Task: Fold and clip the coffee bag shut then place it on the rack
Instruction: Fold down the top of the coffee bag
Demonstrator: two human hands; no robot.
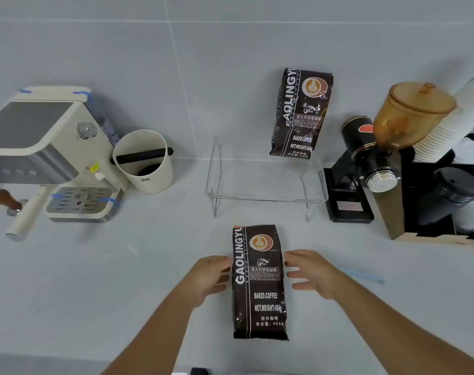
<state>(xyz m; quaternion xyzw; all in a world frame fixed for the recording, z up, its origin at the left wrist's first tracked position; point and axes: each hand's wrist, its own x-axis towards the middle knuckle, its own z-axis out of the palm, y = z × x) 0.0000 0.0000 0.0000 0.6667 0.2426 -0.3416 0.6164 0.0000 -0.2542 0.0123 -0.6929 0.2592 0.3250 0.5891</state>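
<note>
Bottom edge: something dark (199,371) is peeking in at the frame's lower border, cut off; I cannot tell whether it is the clip.
Coffee bag (258,282): it is lying flat on the counter (95,293) right in front of me, label up, top end pointing away toward the rack, so the end to be folded is sitting within easy reach.
Left hand (210,277): I am bringing it in at the bag's left edge, fingers loosely spread, touching or just about touching; nothing gripped.
Right hand (310,272): it is hovering just beside the right edge, fingers splayed and empty, mirroring the other so I can square the bag up, I judge.
Fold: not yet made; the top is looking flat.
Rack (265,182): clear acrylic on wire legs, standing beyond the bag, hard to make out against the grey.
Second bag (300,112): it is standing upright at the rack's back right corner, leaning on the wall.
Far sides: espresso machine (49,152) left, grinder (371,163) right, cups partly cut off.
</note>
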